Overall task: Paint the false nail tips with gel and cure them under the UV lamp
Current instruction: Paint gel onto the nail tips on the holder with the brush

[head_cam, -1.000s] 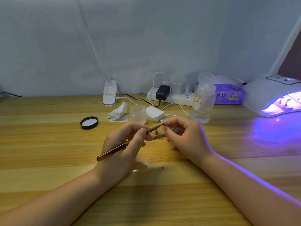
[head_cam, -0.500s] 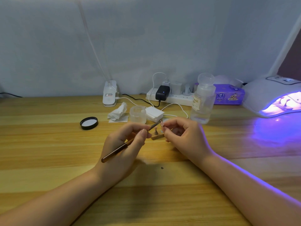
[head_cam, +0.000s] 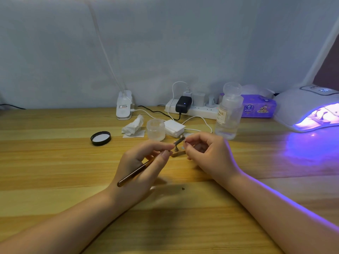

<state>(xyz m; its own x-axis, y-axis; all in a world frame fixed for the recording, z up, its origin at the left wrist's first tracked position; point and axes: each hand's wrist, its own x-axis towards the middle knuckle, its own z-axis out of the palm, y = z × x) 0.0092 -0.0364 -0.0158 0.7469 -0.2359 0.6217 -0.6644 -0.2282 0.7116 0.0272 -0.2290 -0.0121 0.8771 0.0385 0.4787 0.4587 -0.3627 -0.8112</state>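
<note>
Brown-handled brush (head_cam: 139, 170) sits pinched in the left hand (head_cam: 141, 173), its tip touching a tiny nail tip (head_cam: 183, 139) that the right hand (head_cam: 207, 154) pinches between curled fingers. At two o'clock the UV lamp (head_cam: 300, 107) glows violet on the wooden table (head_cam: 55, 171).
</note>
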